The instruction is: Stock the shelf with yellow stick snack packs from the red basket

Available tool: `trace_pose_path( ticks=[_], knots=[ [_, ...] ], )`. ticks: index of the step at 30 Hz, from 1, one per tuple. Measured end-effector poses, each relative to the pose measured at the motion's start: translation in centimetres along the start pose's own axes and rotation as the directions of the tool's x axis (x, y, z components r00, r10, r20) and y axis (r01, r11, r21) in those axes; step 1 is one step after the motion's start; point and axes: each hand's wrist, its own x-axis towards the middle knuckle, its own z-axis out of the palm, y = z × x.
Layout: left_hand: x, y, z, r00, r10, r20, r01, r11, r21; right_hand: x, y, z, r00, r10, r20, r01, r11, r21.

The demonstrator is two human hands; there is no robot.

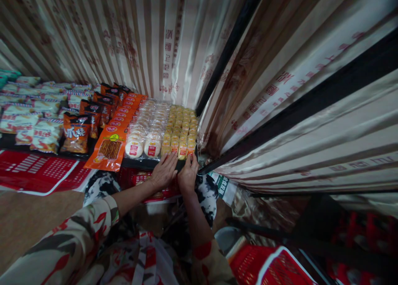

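My left hand rests at the front of the yellow wrapped snack packs, its fingers stretched out against the lower ends of the front packs. Beside it my right hand touches the front pack at the right end of the same block, fingers pointing up along it. No pack is lifted; they stand in tight rows on a black tray. Left of them are rows of round white crackers in clear wrap with red labels. An orange bag of stick snacks lies next to those.
Black-and-orange snack bags and white snack bags fill the display's left side. A pleated printed curtain with a dark pole stands behind and to the right. Red printed panels hang below the display. A red basket sits lower right.
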Motion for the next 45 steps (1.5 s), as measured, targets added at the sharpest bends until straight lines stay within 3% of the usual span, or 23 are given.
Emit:
trace_pose_path(
  ticks=[9,17,22,29,39,45],
  knots=[
    [0.2,-1.3,0.8,0.999,0.05,-0.014,-0.05,0.999,-0.007,0.0,0.2,0.3,1.0,-0.026,-0.005,0.026,1.0,-0.012],
    [-0.6,-1.8,0.0,0.992,0.113,-0.046,-0.114,0.993,-0.005,0.0,-0.1,0.1,1.0,0.008,-0.018,-0.007,0.999,0.045],
    [-2.2,-1.1,-0.4,0.992,-0.049,-0.12,0.044,0.998,-0.04,-0.2,0.0,0.0,1.0,0.009,-0.025,-0.006,0.996,0.085],
    [-3.5,0.7,-0.9,0.942,-0.296,-0.158,0.275,0.951,-0.14,-0.5,0.3,0.2,0.999,-0.017,-0.045,0.021,0.995,0.095],
    [-3.5,0.9,-0.6,0.912,-0.361,-0.194,0.308,0.916,-0.257,-1.0,-0.7,-0.8,0.998,-0.062,-0.026,0.064,0.993,0.103],
    [-3.8,1.0,0.5,0.888,-0.427,-0.171,0.357,0.873,-0.332,-2.4,-2.5,-0.2,0.981,-0.175,0.082,0.157,0.97,0.187]
  ],
)
